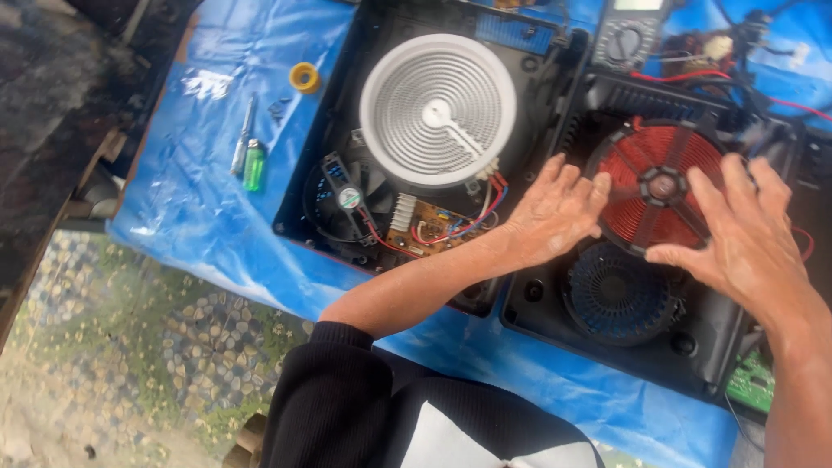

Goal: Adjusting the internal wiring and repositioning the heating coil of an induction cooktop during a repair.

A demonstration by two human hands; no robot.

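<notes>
While both hands lie spread and flat, neither grasps anything. The left hand [555, 212] rests with released fingers against the left rim of the red copper induction coil [660, 186], fingertips touching its edge. The right hand [745, 234] lies on the coil's right side, fingers extended across the windings, thumb below the rim. The coil sits between the hands in the open black cooker housing [693, 347], above a dark round fan grille [617, 293]. To the left, a second opened housing holds a white radiant heating element [438, 108], a small fan [347, 198] and a brown circuit board [433, 227]. Both housings rest on a blue tarpaulin [208, 217], where a screwdriver [243, 134], a green lighter [253, 165] and a yellow tape roll [304, 77] lie near its left edge. A multimeter [631, 33] stands at the far edge. Patterned flooring shows below.
</notes>
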